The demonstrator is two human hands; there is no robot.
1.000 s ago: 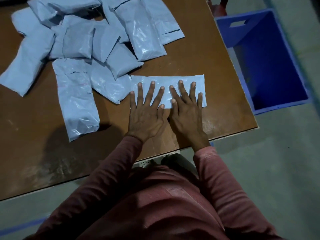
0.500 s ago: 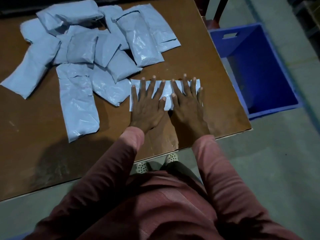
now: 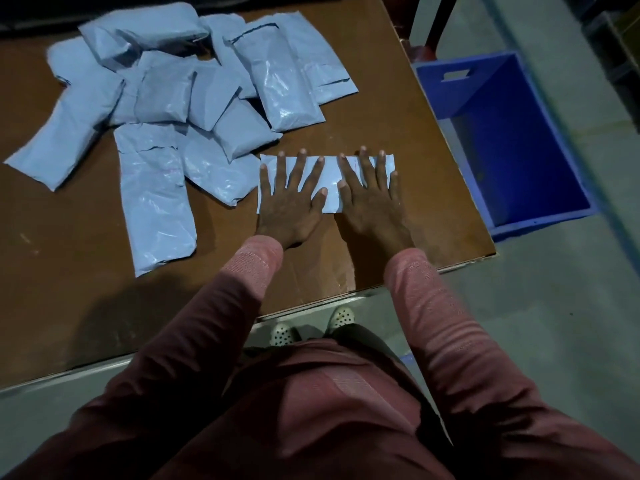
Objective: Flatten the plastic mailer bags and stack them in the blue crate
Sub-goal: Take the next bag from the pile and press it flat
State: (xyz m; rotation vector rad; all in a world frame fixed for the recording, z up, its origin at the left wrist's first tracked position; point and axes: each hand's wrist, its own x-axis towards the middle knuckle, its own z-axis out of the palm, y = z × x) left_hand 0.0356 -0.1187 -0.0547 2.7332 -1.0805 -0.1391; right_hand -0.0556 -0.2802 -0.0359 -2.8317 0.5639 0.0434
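A flat pale-blue mailer bag [image 3: 330, 174] lies on the brown table near its right front corner. My left hand [image 3: 289, 199] presses on the bag's left half with fingers spread straight. My right hand [image 3: 370, 199] presses on its right half the same way, fingertips at the bag's far edge. A pile of several puffy pale-blue mailer bags [image 3: 180, 98] covers the table's far left. The blue crate [image 3: 540, 216] stands on the floor to the right of the table, and I see nothing inside it.
The table [image 3: 398, 109] ends just right of my right hand and close to my body. A dark chair leg [image 3: 436, 26] stands behind the crate. Grey floor [image 3: 554, 306] surrounds the crate. One long bag [image 3: 156, 199] lies left of my hands.
Both hands slid forward over the bag and a little apart, fingers now reaching its far edge. The camera has moved, shifting the whole scene in view.
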